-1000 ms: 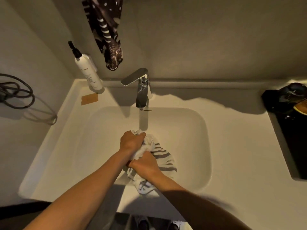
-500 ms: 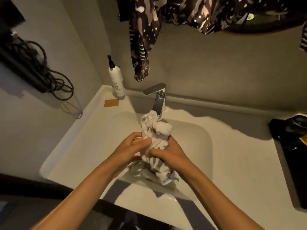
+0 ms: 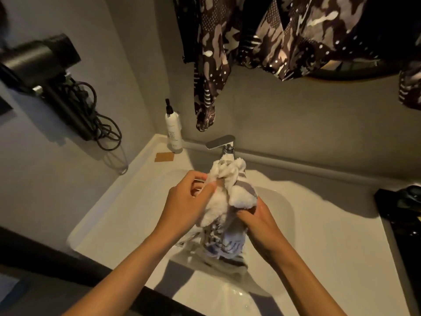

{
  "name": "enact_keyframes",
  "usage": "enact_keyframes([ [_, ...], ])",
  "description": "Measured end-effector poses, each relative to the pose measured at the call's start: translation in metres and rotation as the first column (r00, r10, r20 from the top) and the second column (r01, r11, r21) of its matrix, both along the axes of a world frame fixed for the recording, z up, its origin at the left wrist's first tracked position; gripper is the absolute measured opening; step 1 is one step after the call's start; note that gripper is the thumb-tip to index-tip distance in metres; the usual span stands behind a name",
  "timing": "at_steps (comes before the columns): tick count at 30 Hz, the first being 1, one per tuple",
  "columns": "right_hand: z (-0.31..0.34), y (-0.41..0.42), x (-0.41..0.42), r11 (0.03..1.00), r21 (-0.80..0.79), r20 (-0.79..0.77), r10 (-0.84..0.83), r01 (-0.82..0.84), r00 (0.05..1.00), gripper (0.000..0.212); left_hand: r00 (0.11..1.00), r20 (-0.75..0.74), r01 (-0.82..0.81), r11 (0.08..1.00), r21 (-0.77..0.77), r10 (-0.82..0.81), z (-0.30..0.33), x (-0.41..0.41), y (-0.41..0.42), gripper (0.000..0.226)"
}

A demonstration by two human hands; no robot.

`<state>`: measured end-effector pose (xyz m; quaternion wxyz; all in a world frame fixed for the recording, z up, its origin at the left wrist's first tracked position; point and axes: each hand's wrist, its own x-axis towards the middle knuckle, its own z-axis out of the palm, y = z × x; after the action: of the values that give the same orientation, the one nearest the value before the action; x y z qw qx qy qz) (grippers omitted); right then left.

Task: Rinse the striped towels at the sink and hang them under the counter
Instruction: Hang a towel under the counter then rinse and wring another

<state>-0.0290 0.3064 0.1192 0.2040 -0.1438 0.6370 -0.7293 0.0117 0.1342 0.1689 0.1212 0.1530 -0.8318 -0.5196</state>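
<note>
— Where's the towel?

— I see the striped towel [image 3: 230,201] bunched at centre frame, held above the sink [image 3: 282,215] basin, just in front of the tap [image 3: 222,144].

— And the hands?

— My left hand [image 3: 184,206] pinches the white bunch, fingers [image 3: 205,192] curled into it. My right hand [image 3: 257,222] wraps the lower striped part. A white bottle [image 3: 173,128] stands on the worktop [image 3: 337,242], upper left of the tap.
</note>
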Motion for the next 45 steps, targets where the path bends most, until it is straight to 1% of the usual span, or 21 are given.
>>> enact_keyframes([
  [4, 0.017, -0.005, 0.002, 0.969, -0.245, 0.163, 0.0, 0.04, 0.987, 0.068, 0.999, -0.016, 0.043, 0.996, -0.08, -0.044, 0.028, 0.002, -0.006, 0.003],
  [8, 0.041, -0.014, 0.005, 0.946, -0.32, 0.207, 0.015, 0.053, 0.978, 0.07, 0.982, 0.153, 0.111, 0.993, 0.038, -0.115, 0.038, 0.002, 0.001, 0.044],
  [10, 0.049, -0.013, 0.007, 0.947, -0.316, 0.193, 0.006, 0.057, 0.981, 0.063, 0.993, 0.095, 0.081, 0.995, -0.051, -0.076, 0.045, 0.003, 0.005, 0.034],
  [13, 0.057, -0.003, 0.005, 0.951, -0.282, 0.201, -0.073, 0.129, 0.977, 0.039, 0.994, -0.11, -0.01, 0.969, -0.246, -0.018, 0.064, 0.007, 0.004, 0.023],
  [16, 0.063, 0.001, 0.004, 0.943, -0.259, 0.196, -0.162, 0.21, 0.967, 0.046, 0.976, -0.206, 0.006, 0.95, -0.312, -0.074, 0.09, 0.011, 0.005, 0.009],
  [19, 0.078, 0.003, 0.006, 0.906, -0.304, 0.217, -0.234, 0.293, 0.948, 0.041, 0.972, -0.223, 0.034, 0.979, -0.202, -0.08, 0.11, 0.004, -0.002, 0.009],
  [21, 0.09, 0.006, 0.007, 0.897, -0.307, 0.108, -0.299, 0.318, 0.948, 0.044, 0.959, -0.276, 0.056, 0.997, -0.054, -0.068, 0.123, 0.006, -0.006, 0.022],
  [22, 0.097, 0.007, 0.008, 0.893, -0.294, 0.028, -0.348, 0.34, 0.937, 0.045, 0.95, -0.303, 0.054, 0.996, -0.067, -0.072, 0.127, 0.01, -0.006, 0.027],
  [23, 0.102, 0.007, 0.009, 0.883, -0.282, -0.033, -0.399, 0.374, 0.916, 0.043, 0.94, -0.331, 0.028, 0.985, -0.169, -0.084, 0.129, 0.013, -0.007, 0.029],
  [25, 0.109, 0.007, 0.01, 0.859, -0.257, -0.093, -0.479, 0.443, 0.873, 0.038, 0.914, -0.392, -0.104, 0.877, -0.469, -0.101, 0.129, 0.015, -0.012, 0.026],
  [27, 0.111, 0.006, 0.011, 0.845, -0.23, -0.122, -0.517, 0.482, 0.847, 0.038, 0.886, -0.454, -0.213, 0.791, -0.574, -0.091, 0.133, 0.01, -0.016, 0.022],
  [30, 0.116, 0.012, 0.011, 0.867, -0.129, -0.184, -0.498, 0.481, 0.848, 0.053, 0.868, -0.496, -0.264, 0.855, -0.447, 0.009, 0.15, 0.0, -0.01, 0.014],
  [32, 0.122, 0.02, 0.01, 0.86, 0.078, -0.26, -0.471, 0.504, 0.843, 0.059, 0.888, -0.449, -0.255, 0.919, -0.3, 0.1, 0.167, -0.007, 0.0, 0.006],
  [35, 0.127, 0.035, 0.01, 0.712, 0.484, -0.41, -0.329, 0.509, 0.851, 0.064, 0.926, -0.363, -0.086, 0.993, 0.079, 0.109, 0.188, -0.017, 0.014, 0.007],
  [36, 0.13, 0.038, 0.011, 0.659, 0.519, -0.515, -0.267, 0.545, 0.814, 0.071, 0.933, -0.353, -0.022, 0.992, 0.122, 0.064, 0.193, -0.019, 0.018, 0.01],
  [38, 0.144, 0.04, 0.009, 0.715, 0.343, -0.698, -0.239, 0.609, 0.675, 0.085, 0.944, -0.329, 0.072, 0.993, 0.093, -0.038, 0.202, -0.021, 0.028, 0.02],
  [39, 0.153, 0.037, 0.006, 0.81, 0.249, -0.699, -0.228, 0.531, 0.677, 0.086, 0.946, -0.318, 0.097, 0.992, 0.083, -0.066, 0.205, -0.022, 0.031, 0.026],
  [40, 0.161, 0.03, 0.002, 0.898, 0.195, -0.641, -0.187, 0.394, 0.744, 0.081, 0.948, -0.309, 0.114, 0.99, 0.087, -0.082, 0.207, -0.024, 0.034, 0.03],
  [42, 0.165, 0.019, -0.01, 0.981, 0.097, -0.519, -0.094, 0.168, 0.85, 0.05, 0.947, -0.306, 0.139, 0.983, 0.119, -0.097, 0.212, -0.026, 0.035, 0.027],
  [44, 0.166, 0.015, -0.02, 0.977, 0.027, -0.541, -0.162, 0.21, 0.825, 0.016, 0.95, -0.299, 0.14, 0.976, 0.165, -0.086, 0.214, -0.028, 0.026, 0.022],
  [45, 0.169, 0.016, -0.022, 0.969, -0.009, -0.566, -0.209, 0.248, 0.797, 0.016, 0.946, -0.31, 0.157, 0.969, 0.193, -0.091, 0.215, -0.028, 0.019, 0.023],
])
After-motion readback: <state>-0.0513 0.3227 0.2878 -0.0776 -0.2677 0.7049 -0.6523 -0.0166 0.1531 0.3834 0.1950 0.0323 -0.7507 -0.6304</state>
